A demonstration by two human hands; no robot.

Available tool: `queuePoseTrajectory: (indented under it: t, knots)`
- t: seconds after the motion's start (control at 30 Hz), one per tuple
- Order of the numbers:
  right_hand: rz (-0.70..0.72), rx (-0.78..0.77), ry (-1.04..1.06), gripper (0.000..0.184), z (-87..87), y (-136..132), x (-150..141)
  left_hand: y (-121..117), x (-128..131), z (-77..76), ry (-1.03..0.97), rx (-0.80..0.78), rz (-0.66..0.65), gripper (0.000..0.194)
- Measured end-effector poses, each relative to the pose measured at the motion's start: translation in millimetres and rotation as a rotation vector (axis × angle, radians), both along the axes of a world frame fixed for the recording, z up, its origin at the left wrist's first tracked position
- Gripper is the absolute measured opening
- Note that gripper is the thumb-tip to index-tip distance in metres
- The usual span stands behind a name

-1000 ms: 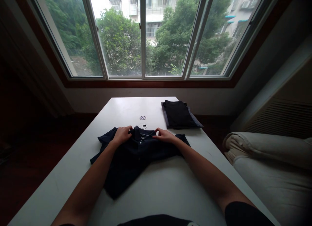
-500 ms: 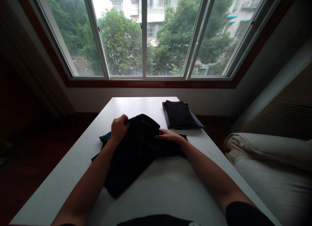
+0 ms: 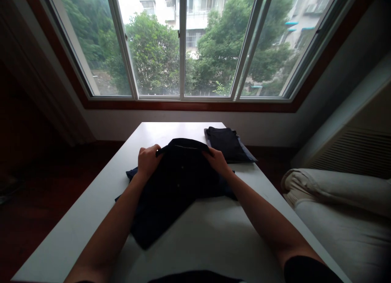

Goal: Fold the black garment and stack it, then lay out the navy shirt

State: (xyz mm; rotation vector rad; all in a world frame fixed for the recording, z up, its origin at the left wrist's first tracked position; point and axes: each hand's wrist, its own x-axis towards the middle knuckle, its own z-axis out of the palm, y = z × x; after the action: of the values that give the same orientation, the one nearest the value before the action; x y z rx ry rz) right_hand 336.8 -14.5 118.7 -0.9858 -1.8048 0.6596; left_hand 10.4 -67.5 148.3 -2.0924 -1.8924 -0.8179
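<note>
We reach forward over the table (image 3: 214, 242), both forearms (image 3: 114, 224) slanting inward. Our left hand (image 3: 148, 161) grips the shirt (image 3: 171, 201) at one side of its collar (image 3: 188, 143); our right hand (image 3: 218, 161), angled inward, grasps the opposite side. The collar is held raised between them, the shirt's lower part on the table.

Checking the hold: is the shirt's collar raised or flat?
Raised: left hand and right hand grip the collar, which arches between them; the shirt below trails onto the table.
</note>
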Motion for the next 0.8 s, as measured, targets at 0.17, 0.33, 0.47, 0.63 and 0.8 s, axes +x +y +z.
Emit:
queuePoseTrajectory:
  t: [0.17,0.33,0.47,0.63,0.8]
  knots:
    - [-0.125,0.325,-0.144,0.033,39.3,-20.6,16.1,7.1,-13.3,-8.8,0.040,-0.143,0.012,0.016]
    - [-0.243,0.567,-0.212,0.026,70.0,-33.9,31.2,5.8,-38.6,19.0,-0.157,0.214,0.086,0.026]
    - [-0.349,0.708,-0.260,0.027,99.7,-31.0,39.3,-3.9,-50.2,75.9,-0.289,0.424,-0.013,0.022]
    - [-0.525,0.920,-0.228,0.042,172.7,-32.9,44.8,-32.0,-41.2,177.0,-0.229,0.716,-0.086,0.027]
    - [-0.606,1.054,-0.166,0.054,267.5,-43.9,58.0,-45.5,-66.5,270.4,-0.104,0.956,-0.112,0.052]
